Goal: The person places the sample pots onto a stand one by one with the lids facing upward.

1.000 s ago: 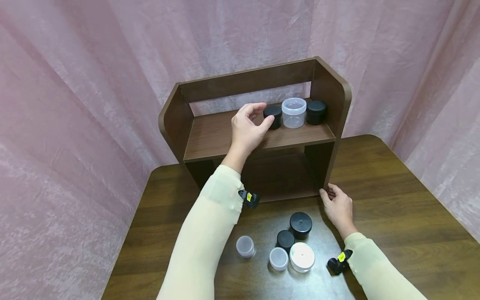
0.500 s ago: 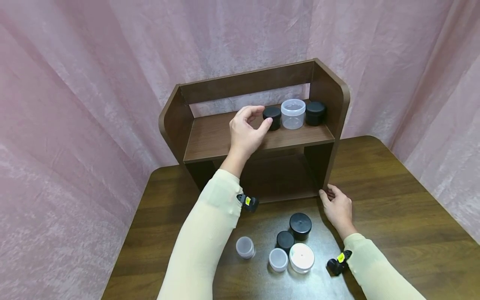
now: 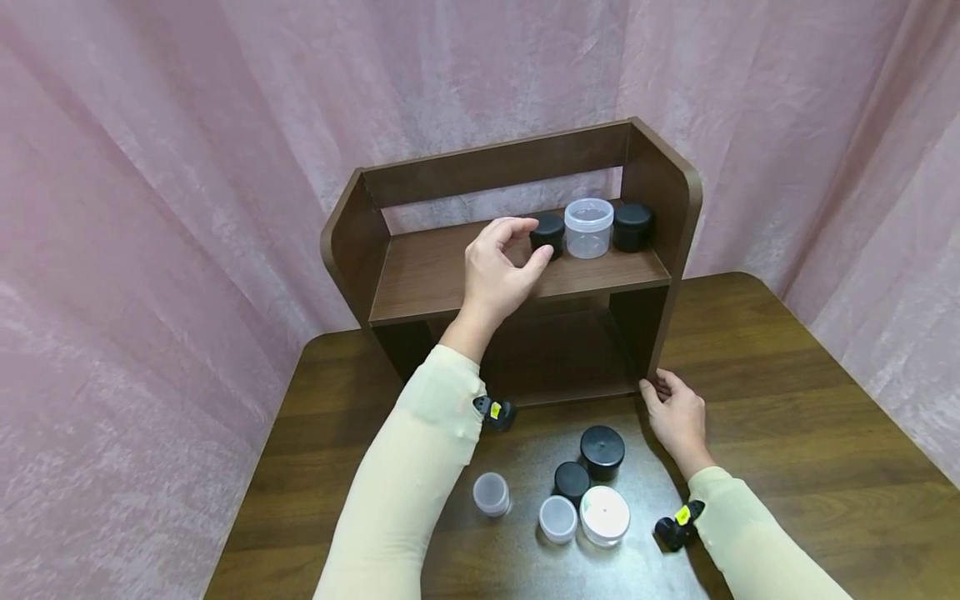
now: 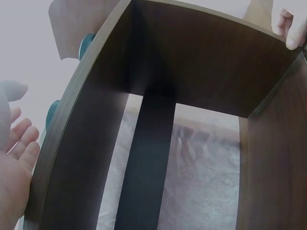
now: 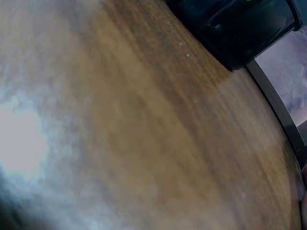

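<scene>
My left hand (image 3: 498, 267) is at the upper board of a brown two-tier desk shelf (image 3: 427, 267), with thumb and index finger spread apart. Just beyond its fingertips stands a small black-lidded jar (image 3: 549, 233); the thumb tip overlaps the jar's lower front. To the right of that jar are a larger clear jar (image 3: 588, 233) and another black jar (image 3: 633, 227), in a row. At the shelf's lower right front corner my right hand (image 3: 677, 421) grips the side panel, thumb on the near side. The left wrist view shows the left hand's fingers (image 4: 21, 139) loosely bent beside the board's edge.
On the table (image 3: 780, 400) in front of the shelf stand a large black jar (image 3: 602, 450), a small black jar (image 3: 572, 481), a white-lidded jar (image 3: 604, 514) and two small clear jars, one (image 3: 558, 518) beside these, the other (image 3: 491, 493) farther left. A pink curtain (image 3: 480, 75) hangs behind.
My left hand has come down slightly, and its index fingertip now sits lower against the small black jar's lid. The jars stay in place, and the right hand keeps its grip.
</scene>
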A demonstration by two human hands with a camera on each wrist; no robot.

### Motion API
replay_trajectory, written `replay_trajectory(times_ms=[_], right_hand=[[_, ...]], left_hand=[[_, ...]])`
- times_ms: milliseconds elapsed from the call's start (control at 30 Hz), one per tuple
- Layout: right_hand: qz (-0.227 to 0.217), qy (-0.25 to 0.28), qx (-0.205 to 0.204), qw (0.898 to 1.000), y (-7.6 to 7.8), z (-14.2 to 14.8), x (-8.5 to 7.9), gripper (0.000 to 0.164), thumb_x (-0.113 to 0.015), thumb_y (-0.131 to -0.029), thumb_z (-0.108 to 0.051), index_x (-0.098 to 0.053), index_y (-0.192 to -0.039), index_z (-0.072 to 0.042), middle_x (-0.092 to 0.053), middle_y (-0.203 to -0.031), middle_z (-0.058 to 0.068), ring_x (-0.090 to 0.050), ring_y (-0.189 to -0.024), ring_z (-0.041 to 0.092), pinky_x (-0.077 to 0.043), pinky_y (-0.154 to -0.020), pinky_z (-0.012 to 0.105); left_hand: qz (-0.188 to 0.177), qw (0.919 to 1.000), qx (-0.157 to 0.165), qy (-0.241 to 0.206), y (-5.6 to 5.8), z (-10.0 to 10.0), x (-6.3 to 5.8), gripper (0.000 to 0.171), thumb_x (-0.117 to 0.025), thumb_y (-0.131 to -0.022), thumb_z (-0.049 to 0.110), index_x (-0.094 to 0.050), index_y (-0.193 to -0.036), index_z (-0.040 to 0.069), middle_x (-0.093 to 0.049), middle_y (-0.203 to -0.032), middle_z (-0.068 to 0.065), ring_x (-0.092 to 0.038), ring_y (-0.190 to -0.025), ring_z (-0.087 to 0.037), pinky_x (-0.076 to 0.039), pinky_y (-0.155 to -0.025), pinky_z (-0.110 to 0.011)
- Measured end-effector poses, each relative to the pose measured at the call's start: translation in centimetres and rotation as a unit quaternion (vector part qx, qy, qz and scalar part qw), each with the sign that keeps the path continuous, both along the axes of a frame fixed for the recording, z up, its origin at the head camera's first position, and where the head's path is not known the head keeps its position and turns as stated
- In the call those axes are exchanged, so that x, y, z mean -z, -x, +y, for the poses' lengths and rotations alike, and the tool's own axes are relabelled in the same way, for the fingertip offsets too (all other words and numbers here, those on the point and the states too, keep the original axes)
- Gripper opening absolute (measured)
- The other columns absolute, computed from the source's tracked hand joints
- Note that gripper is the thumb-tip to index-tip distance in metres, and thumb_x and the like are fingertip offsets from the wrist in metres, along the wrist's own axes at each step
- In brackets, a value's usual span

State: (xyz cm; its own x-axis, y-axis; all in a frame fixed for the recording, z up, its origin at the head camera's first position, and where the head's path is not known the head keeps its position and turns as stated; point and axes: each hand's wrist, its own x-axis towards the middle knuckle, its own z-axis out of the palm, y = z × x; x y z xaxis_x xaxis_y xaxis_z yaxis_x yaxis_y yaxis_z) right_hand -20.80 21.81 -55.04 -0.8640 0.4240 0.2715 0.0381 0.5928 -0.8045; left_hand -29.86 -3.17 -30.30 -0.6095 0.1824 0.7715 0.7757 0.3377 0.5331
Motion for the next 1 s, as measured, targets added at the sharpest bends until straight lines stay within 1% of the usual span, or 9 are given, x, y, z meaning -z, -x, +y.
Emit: replay_trajectory(times_ms=[167, 333, 433, 533, 600, 800, 1000], right_hand=[[0.006, -0.001, 0.0, 1.0, 0.0, 0.0, 0.0, 0.038, -0.062, -0.094, -0.025, -0.062, -0.119, 0.003, -0.068, -0.106, 0.022, -0.067, -0.094, 0.035, -0.052, -0.082, 0.048], [0.008, -0.004, -0.002, 1.0, 0.1, 0.1, 0.1, 0.038, -0.062, -0.094, -0.025, -0.062, -0.119, 0.003, -0.068, -0.105, 0.022, -0.067, -0.094, 0.035, -0.052, -0.082, 0.048], [0.008, -0.004, -0.003, 1.0, 0.2, 0.0, 0.1, 0.038, -0.062, -0.094, -0.025, -0.062, -0.119, 0.003, -0.068, -0.105, 0.022, -0.067, -0.094, 0.035, -0.052, -0.082, 0.048], [0.011, -0.001, -0.002, 1.0, 0.3, 0.1, 0.1, 0.038, -0.063, -0.093, -0.026, -0.063, -0.118, 0.003, -0.068, -0.105, 0.022, -0.067, -0.094, 0.034, -0.052, -0.081, 0.047], [0.013, -0.001, -0.001, 1.0, 0.4, 0.2, 0.1, 0.038, -0.062, -0.093, -0.026, -0.063, -0.118, 0.002, -0.069, -0.104, 0.021, -0.067, -0.093, 0.034, -0.052, -0.081, 0.047], [0.011, -0.001, -0.002, 1.0, 0.6, 0.3, 0.1, 0.038, -0.062, -0.094, -0.027, -0.063, -0.119, 0.002, -0.069, -0.104, 0.021, -0.067, -0.094, 0.034, -0.052, -0.082, 0.047], [0.016, -0.003, 0.0, 1.0, 0.6, 0.4, 0.1, 0.037, -0.062, -0.094, -0.026, -0.063, -0.118, 0.002, -0.069, -0.103, 0.021, -0.067, -0.093, 0.034, -0.052, -0.081, 0.047]], left_hand=[[0.002, 0.9998, 0.012, 0.016, -0.6, 0.0, 0.3, 0.028, -0.074, -0.081, 0.014, -0.069, -0.104, 0.0, -0.068, -0.103, -0.008, -0.062, -0.095, -0.02, -0.05, -0.085, -0.032], [0.003, 0.9995, 0.031, 0.012, -1.2, -0.2, 0.7, 0.029, -0.075, -0.081, 0.013, -0.068, -0.105, -0.002, -0.067, -0.104, -0.01, -0.063, -0.096, -0.02, -0.053, -0.085, -0.033], [0.018, 0.9991, 0.037, 0.012, -1.6, -0.3, 0.9, 0.029, -0.075, -0.081, 0.012, -0.069, -0.105, -0.002, -0.067, -0.103, -0.01, -0.063, -0.095, -0.019, -0.052, -0.085, -0.03], [0.039, 0.9984, 0.037, 0.017, -2.0, -0.4, 1.0, 0.028, -0.076, -0.08, 0.013, -0.069, -0.104, 0.0, -0.068, -0.101, -0.009, -0.062, -0.095, -0.016, -0.05, -0.088, -0.025], [0.052, 0.9977, 0.037, 0.023, -2.3, -0.4, 1.0, 0.028, -0.076, -0.079, 0.013, -0.07, -0.104, 0.002, -0.068, -0.101, -0.008, -0.063, -0.095, -0.015, -0.049, -0.087, -0.023], [0.076, 0.9947, 0.054, 0.042, -3.4, -0.8, 0.8, 0.028, -0.076, -0.079, 0.014, -0.07, -0.104, 0.003, -0.069, -0.098, -0.009, -0.064, -0.094, -0.019, -0.049, -0.086, -0.025], [0.08, 0.9921, 0.073, 0.064, -4.6, -1.5, 0.8, 0.028, -0.076, -0.08, 0.015, -0.069, -0.105, 0.004, -0.069, -0.099, -0.009, -0.063, -0.095, -0.016, -0.051, -0.085, -0.028]])
